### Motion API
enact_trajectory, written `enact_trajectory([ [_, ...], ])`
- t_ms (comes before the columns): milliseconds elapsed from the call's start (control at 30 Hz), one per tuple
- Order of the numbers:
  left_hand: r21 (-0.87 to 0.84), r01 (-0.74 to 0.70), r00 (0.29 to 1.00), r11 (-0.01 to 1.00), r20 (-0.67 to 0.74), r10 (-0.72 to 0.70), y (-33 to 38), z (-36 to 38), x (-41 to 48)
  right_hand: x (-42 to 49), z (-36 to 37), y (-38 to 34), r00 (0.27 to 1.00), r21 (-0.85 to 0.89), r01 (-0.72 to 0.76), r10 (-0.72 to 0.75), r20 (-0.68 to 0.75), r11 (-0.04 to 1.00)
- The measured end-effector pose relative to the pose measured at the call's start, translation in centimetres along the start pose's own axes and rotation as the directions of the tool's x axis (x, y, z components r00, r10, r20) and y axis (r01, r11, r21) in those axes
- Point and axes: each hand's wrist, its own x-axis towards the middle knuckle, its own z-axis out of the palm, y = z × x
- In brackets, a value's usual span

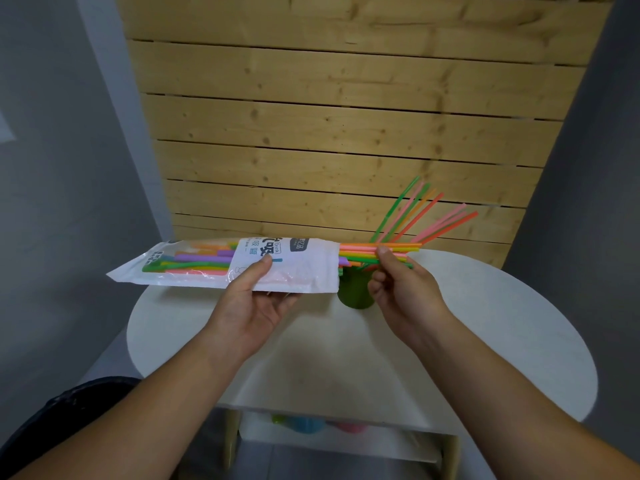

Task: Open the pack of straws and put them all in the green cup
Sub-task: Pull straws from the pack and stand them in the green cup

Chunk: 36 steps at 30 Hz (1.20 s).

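Note:
My left hand (254, 299) holds the straw pack (207, 268) level above the table, thumb on top. The pack is a clear and white plastic bag, open at its right end, with coloured straws inside. A bunch of straws (367, 252) sticks out of that open end. My right hand (401, 282) pinches this bunch between thumb and fingers. The green cup (353, 292) stands on the table just below and behind the bunch, partly hidden by the pack and my right hand. Several green, pink and orange straws (415, 216) lean out of the cup toward the upper right.
The cup stands on a round white table (485, 323). A wooden slat wall (346, 116) rises right behind it. Under the tabletop a lower shelf (346, 441) carries coloured items in green, blue and pink. Grey walls flank both sides.

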Motion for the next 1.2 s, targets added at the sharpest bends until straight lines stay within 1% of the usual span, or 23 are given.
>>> enact_trajectory([
  [200, -0.006, 0.011, 1.0, 1.0, 0.01, -0.011, -0.2, 0.1, -0.1, 0.1, 0.2, -0.1, 0.999, 0.208, -0.045, 0.049, -0.017, 0.977],
  [400, -0.006, 0.014, 0.999, 1.0, 0.031, -0.014, -0.6, 0.3, -0.3, 0.0, 0.9, 0.7, 0.994, 0.239, -0.105, 0.112, -0.016, 0.965],
  [533, -0.015, 0.009, 1.0, 1.0, 0.024, -0.009, -0.6, 0.1, -0.2, 0.0, 1.1, 0.4, 0.992, 0.27, -0.097, 0.114, -0.049, 0.958],
  [600, -0.018, 0.007, 1.0, 1.0, 0.009, -0.007, -0.6, 0.0, -0.1, 0.0, 1.1, 0.1, 0.993, 0.25, -0.057, 0.082, -0.09, 0.967],
  [700, -0.018, 0.003, 1.0, 1.0, -0.017, -0.003, -0.6, -0.2, 0.1, 0.2, 0.8, -0.2, 0.991, 0.149, 0.033, -0.012, -0.137, 0.988],
  [767, -0.019, 0.003, 1.0, 1.0, -0.03, -0.004, -0.6, -0.4, 0.2, 0.4, 0.5, -0.4, 0.988, 0.072, 0.093, -0.082, -0.133, 0.993],
  [833, -0.027, 0.001, 0.999, 1.0, -0.045, -0.003, -0.5, -0.6, 0.3, 0.5, 0.1, -0.9, 0.984, 0.035, 0.138, -0.133, -0.119, 0.99],
  [1067, -0.068, -0.042, 0.996, 0.997, -0.078, 0.037, 0.0, -1.5, 0.8, 0.8, -1.8, -3.0, 0.973, 0.005, 0.2, -0.198, -0.12, 0.98],
  [1200, -0.079, -0.057, 0.995, 0.995, -0.082, 0.051, 0.2, -1.9, 1.1, 0.9, -2.7, -4.3, 0.959, -0.016, 0.229, -0.229, -0.165, 0.973],
])
